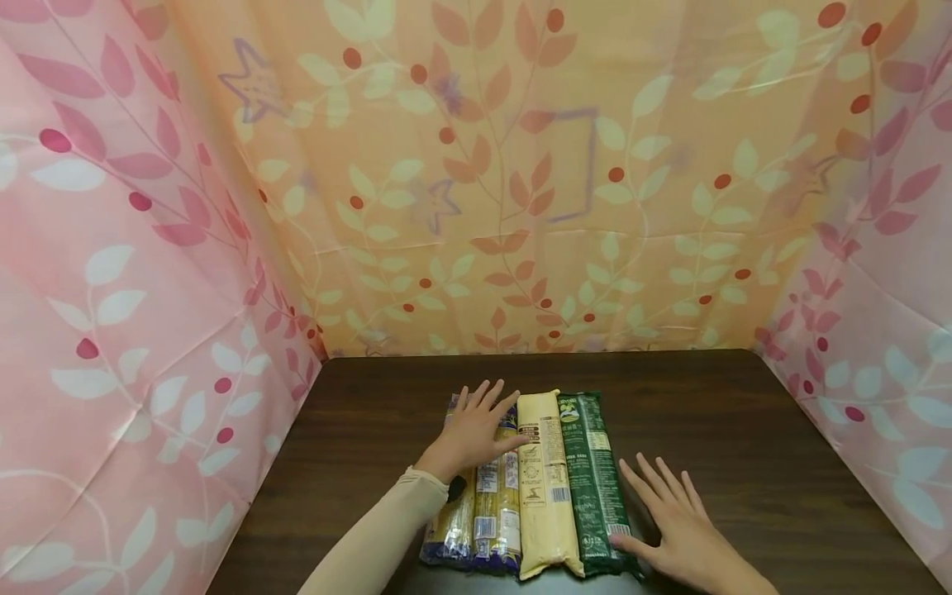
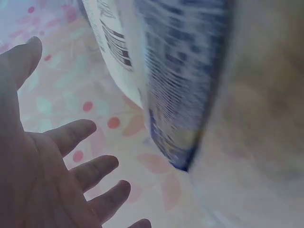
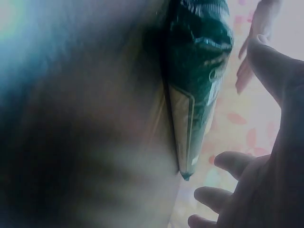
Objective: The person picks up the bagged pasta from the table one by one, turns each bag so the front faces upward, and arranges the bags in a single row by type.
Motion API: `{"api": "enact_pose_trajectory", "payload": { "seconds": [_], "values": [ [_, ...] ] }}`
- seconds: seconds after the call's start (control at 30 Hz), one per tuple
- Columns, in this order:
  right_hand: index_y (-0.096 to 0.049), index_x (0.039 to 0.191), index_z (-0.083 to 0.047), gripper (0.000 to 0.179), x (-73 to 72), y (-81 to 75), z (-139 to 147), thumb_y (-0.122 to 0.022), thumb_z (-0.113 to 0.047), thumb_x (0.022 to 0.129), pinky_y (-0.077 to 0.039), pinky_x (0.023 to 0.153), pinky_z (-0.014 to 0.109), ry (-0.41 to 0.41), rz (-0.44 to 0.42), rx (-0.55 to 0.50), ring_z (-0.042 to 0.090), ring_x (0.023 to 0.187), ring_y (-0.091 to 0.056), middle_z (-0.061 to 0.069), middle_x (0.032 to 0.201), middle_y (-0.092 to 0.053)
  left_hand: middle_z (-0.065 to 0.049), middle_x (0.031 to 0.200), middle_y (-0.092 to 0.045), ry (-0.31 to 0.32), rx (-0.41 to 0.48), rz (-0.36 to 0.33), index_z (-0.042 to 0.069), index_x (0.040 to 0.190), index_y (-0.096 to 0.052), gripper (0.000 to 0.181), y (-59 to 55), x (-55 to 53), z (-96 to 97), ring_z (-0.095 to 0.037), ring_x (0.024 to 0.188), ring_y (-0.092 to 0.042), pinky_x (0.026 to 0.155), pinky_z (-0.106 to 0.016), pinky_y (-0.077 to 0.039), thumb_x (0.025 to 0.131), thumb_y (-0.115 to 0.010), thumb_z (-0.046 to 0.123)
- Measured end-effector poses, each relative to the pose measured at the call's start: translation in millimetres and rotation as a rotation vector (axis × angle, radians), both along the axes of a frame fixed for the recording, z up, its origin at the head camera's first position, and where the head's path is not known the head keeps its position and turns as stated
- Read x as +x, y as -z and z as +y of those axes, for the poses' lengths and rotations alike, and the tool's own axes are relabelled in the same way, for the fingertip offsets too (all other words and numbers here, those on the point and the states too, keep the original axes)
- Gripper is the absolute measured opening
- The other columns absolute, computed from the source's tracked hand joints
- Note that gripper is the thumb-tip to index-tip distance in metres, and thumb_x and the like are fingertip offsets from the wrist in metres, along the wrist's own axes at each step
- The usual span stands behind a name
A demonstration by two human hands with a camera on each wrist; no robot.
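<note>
Side by side on the dark wooden table lie long packs: clear-and-blue packs of spaghetti (image 1: 485,525) at the left, a cream pack (image 1: 549,529) in the middle and a green pack (image 1: 595,487) at the right. With fingers spread, my left hand (image 1: 470,436) is over the upper part of the spaghetti packs, its thumb toward the cream pack. My right hand (image 1: 687,533) is just right of the green pack, fingers spread and the thumb at its lower right edge; whether it touches cannot be told. Both wrist views show straight fingers holding nothing.
The table (image 1: 372,430) extends to either side of the packs. Behind it hangs an orange leaf-patterned cloth (image 1: 654,248), with pink patterned cloths (image 1: 149,347) along the left and right sides.
</note>
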State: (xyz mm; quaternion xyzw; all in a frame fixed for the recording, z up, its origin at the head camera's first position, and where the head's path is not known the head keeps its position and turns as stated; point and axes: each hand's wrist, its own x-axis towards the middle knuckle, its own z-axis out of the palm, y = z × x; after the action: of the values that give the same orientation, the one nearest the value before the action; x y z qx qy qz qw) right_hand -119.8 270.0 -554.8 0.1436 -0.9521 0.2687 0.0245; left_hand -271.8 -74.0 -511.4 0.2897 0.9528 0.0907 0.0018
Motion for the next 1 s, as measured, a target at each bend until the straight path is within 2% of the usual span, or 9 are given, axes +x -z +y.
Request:
{"api": "enact_pose_trajectory", "payload": {
  "seconds": [0.23,0.4,0.53,0.8,1.0],
  "values": [
    [-0.038,0.168,-0.011,0.104,5.6,4.6,-3,-0.079,-0.066,0.089,0.000,0.122,0.078,-0.017,-0.007,-0.013,0.061,0.154,-0.021,0.027,0.171,-0.031,-0.004,0.180,-0.018,0.040,-0.043,0.009,0.032,0.172,-0.027,0.085,-9.3,-6.5,24.2,-0.030,0.166,-0.014,0.131,-0.060,-0.014,0.103,-0.046,0.078],
    [-0.037,0.168,-0.010,0.104,9.9,8.2,-4,-0.079,-0.064,0.090,0.000,0.123,0.077,-0.024,-0.009,-0.016,0.060,0.154,-0.022,0.027,0.171,-0.032,-0.004,0.179,-0.019,0.052,-0.081,-0.004,0.033,0.172,-0.026,0.085,-5.6,-11.9,40.6,-0.028,0.166,-0.015,0.132,-0.056,-0.013,0.103,-0.045,0.078],
    [-0.036,0.167,-0.006,0.111,11.6,10.8,-5,-0.080,-0.068,0.086,0.001,0.125,0.074,-0.026,-0.009,-0.004,0.059,0.154,-0.023,0.027,0.170,-0.032,-0.004,0.179,-0.021,0.060,-0.092,-0.011,0.032,0.172,-0.027,0.083,-3.1,-18.2,54.2,-0.027,0.166,-0.017,0.133,-0.053,-0.014,0.104,-0.045,0.076],
    [-0.038,0.164,0.003,0.123,10.4,13.5,-6,-0.082,-0.074,0.079,-0.016,0.116,0.080,-0.045,-0.057,0.042,0.058,0.155,-0.025,0.030,0.169,-0.033,-0.003,0.179,-0.021,0.089,-0.116,-0.061,0.027,0.172,-0.029,0.087,1.1,-32.7,77.7,-0.024,0.165,-0.018,0.133,-0.047,-0.014,0.104,-0.041,0.078],
    [-0.039,0.163,0.004,0.129,8.6,12.2,-8,-0.083,-0.078,0.074,-0.014,0.116,0.082,-0.060,-0.111,0.042,0.058,0.155,-0.023,0.030,0.169,-0.032,-0.004,0.177,-0.026,0.078,-0.115,-0.073,0.024,0.171,-0.032,0.090,3.6,-44.9,91.4,-0.023,0.164,-0.022,0.133,-0.044,-0.015,0.102,-0.044,0.079]
  ]
}}
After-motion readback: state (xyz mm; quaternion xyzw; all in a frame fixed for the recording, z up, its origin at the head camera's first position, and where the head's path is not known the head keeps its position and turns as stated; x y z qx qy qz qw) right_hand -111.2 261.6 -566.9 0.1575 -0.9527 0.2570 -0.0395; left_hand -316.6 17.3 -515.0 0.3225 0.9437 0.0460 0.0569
